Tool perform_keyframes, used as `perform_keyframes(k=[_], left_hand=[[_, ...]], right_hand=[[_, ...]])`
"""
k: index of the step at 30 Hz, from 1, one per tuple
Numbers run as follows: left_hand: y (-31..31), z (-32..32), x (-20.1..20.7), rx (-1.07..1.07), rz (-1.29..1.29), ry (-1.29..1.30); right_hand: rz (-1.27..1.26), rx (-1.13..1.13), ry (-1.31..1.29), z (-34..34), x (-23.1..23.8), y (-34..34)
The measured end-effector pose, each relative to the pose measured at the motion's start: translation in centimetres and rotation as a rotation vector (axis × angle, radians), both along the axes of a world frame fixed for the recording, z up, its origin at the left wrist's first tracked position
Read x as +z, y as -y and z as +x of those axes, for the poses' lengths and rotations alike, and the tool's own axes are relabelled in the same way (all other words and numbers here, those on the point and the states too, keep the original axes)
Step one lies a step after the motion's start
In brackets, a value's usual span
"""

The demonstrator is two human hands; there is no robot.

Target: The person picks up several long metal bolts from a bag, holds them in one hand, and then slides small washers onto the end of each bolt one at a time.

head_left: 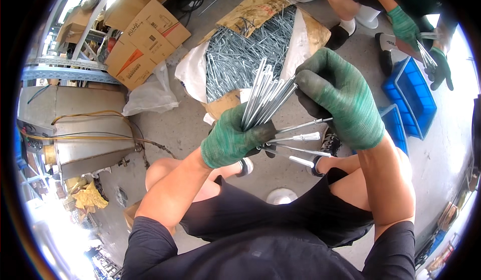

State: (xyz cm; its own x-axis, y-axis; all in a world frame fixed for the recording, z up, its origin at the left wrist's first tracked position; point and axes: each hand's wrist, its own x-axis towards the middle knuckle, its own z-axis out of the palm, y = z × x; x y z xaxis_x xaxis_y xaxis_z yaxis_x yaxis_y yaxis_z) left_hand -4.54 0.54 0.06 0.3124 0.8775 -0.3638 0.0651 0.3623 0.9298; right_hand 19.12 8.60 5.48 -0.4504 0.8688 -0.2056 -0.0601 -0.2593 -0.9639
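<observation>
Metal rods stick up from the green-gloved left hand, which squeezes them in a bunch. They are long, thin, straight and shiny silver, and some have fatter ends. Most point up and away, but a few poke out to the right, spread like a fan. The right hand, gloved too, has bent fingers by the rod tips, and I cannot tell if it pinches one. More rods lie all jumbled in a big pile on the floor
</observation>
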Motion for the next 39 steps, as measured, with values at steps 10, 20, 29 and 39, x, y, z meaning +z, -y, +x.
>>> perform_keyframes(k=[10, 20, 29, 39], left_hand=[[0.3, 1.1, 0.8, -0.029, 0.073, 0.024], [0.8, 0.8, 0.4, -0.061, 0.093, 0.055], [0.7, 0.3, 0.3, -0.096, 0.184, -0.028], [0.6, 0.2, 0.5, -0.110, 0.164, -0.016]], right_hand=[[0.450, 0.069, 0.223, 1.2, 0.2, -0.4], [-0.007, 0.216, 0.017, 2.1, 0.7, -1.3], [-0.123, 0.219, -0.163, 1.5, -0.1, -0.9], [-0.269, 0.224, -0.228, 1.1, -0.7, -0.6]])
